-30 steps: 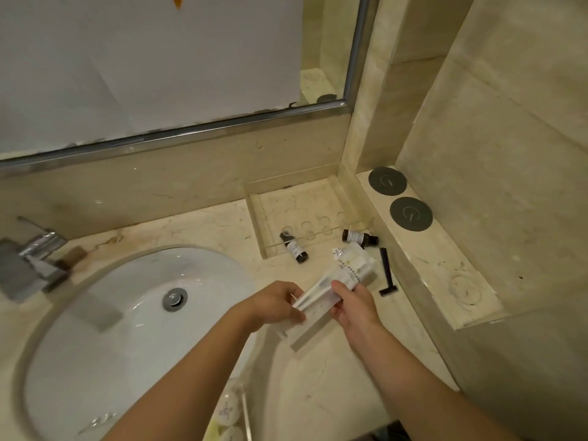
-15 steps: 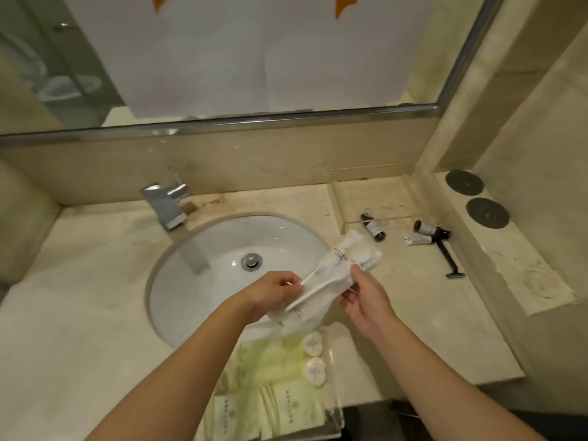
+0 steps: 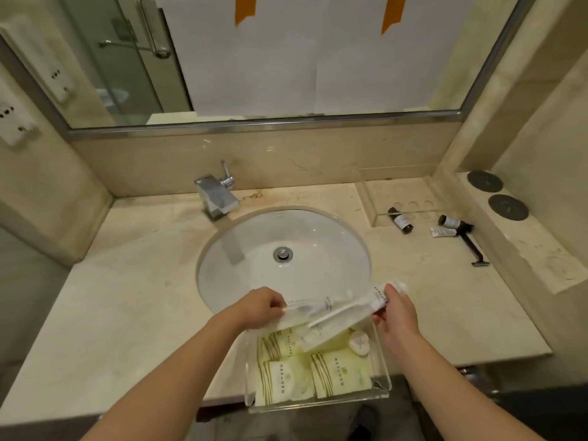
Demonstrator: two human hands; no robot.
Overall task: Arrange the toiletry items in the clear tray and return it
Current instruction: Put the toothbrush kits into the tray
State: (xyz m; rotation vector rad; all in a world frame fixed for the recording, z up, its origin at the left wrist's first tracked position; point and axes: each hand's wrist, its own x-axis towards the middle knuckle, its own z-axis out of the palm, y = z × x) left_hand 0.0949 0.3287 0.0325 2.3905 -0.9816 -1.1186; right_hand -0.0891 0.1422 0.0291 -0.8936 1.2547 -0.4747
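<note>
Left hand (image 3: 264, 308) pinches one end of the wrapped toothbrush packets (image 3: 337, 310), right hand (image 3: 396, 310) the other; long axis runs 8-to-2 o'clock. Clear tray (image 3: 380, 354) sits directly below, at 6 o'clock, on the desk (image 3: 127, 297) edge, equally near both hands.

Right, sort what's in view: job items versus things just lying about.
Job:
clear tray
yellow sachets
round soap
wrapped toothbrush packets, gripped by left hand and right hand
dark bottles
small tube
razor

Lying about:
tap
black discs

Clear tray (image 3: 383, 381) at the counter's (image 3: 127, 300) front edge, before the sink (image 3: 283, 249) — packets (image 3: 337, 372) inside it.
</note>
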